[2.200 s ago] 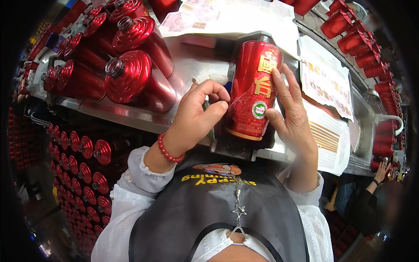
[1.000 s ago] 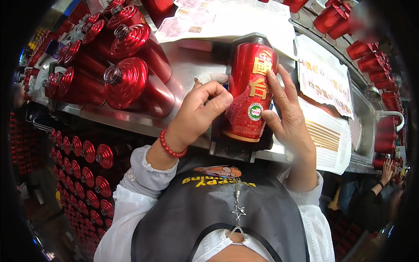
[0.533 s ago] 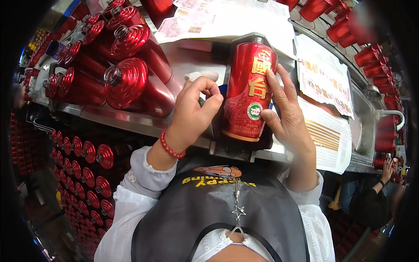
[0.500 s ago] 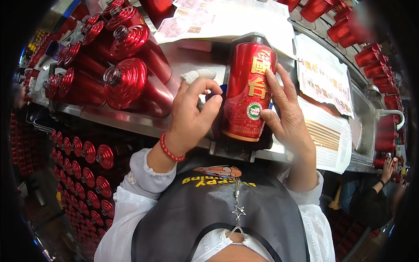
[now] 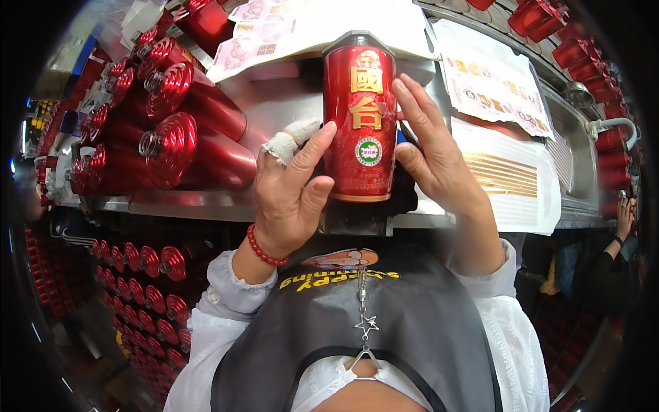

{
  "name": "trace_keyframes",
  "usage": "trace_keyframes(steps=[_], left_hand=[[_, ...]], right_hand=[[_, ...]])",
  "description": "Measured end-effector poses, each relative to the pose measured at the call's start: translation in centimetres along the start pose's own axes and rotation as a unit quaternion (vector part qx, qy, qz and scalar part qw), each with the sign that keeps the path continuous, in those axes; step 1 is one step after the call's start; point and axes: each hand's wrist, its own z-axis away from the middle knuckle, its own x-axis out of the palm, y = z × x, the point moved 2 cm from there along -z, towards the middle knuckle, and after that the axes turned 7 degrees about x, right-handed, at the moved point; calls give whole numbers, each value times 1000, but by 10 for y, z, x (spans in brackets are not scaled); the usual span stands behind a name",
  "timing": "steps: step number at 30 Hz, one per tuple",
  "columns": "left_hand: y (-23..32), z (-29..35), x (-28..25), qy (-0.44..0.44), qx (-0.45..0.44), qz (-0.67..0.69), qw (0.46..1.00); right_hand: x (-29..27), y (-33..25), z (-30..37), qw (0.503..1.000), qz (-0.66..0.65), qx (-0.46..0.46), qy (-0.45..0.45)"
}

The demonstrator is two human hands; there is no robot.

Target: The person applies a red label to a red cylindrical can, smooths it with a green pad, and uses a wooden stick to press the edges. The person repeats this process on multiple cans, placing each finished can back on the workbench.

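Note:
A red bottle [image 5: 360,130] with gold raised characters and a round green-and-white sticker lies on its back on a dark support at the front of the metal bench. Its far end meets a dark faceted holder [image 5: 357,41]. My left hand [image 5: 292,182] is open beside the bottle, index fingertip at its left edge, thumb apart. White wraps [image 5: 281,146] cover two of that hand's fingers. On the other side my right hand [image 5: 436,154] is open too, fingers stretched along the bottle's right edge. Whether its fingertips press on the bottle is hard to see.
Several red bottles [image 5: 171,147] lie stacked at left, with more in racks below. Sheets of printed labels [image 5: 491,82] and gold strips [image 5: 504,172] lie at right, near a sink tap [image 5: 614,123]. Pink printed sheets [image 5: 257,31] lie at the back. Another person's hand [image 5: 625,220] shows far right.
My left hand has moved from a bent-finger pose off the bottle to its left edge, fingers straighter. My right fingers have slid off the front face to the side. The view has shifted slightly.

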Motion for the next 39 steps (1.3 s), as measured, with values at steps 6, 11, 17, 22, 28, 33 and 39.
trace_keyframes(steps=[6, 11, 17, 22, 28, 33, 39], left_hand=[[-9, -13, 6, -35, 13, 13, 999], [-11, -18, 5, -75, 1, 54, 996], [-17, -19, 5, -65, -1, 94, 993], [-11, -15, 5, -96, -1, 71, 993], [-13, -9, 7, -106, 5, 57, 993], [-18, -14, 4, -117, 15, 97, 988], [-20, -12, 1, -130, -2, 115, 985]], right_hand=[[3, -12, 18, 1000, -11, 13, -26], [8, -12, 22, 999, -31, -3, -4], [10, -9, 24, 999, -40, 9, 19], [8, -11, 38, 999, 6, -33, 22], [20, -9, 52, 997, 43, -65, 11], [19, -15, 54, 996, 57, -62, 2], [18, -16, 56, 997, 53, -53, 1]])
